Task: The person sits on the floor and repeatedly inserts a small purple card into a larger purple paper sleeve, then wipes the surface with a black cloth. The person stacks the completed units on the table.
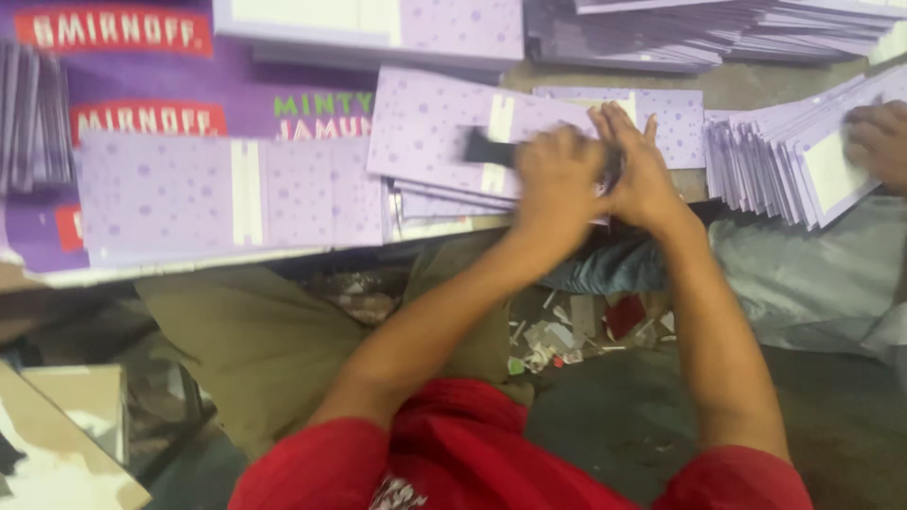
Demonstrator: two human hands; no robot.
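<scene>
Lilac card sheet (435, 132) under both hands

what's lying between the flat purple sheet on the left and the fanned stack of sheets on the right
In the head view, between the flat purple sheet and the fanned stack lies a small pile of purple sheets, with both hands pressed on it.

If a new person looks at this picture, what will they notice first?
Probably the two hands meeting at the centre: the left hand holds a dark tool on a pale purple dotted card, and the right hand is pressed beside it. More purple cards are fanned out at the right, where another person's hand rests on them.
</scene>
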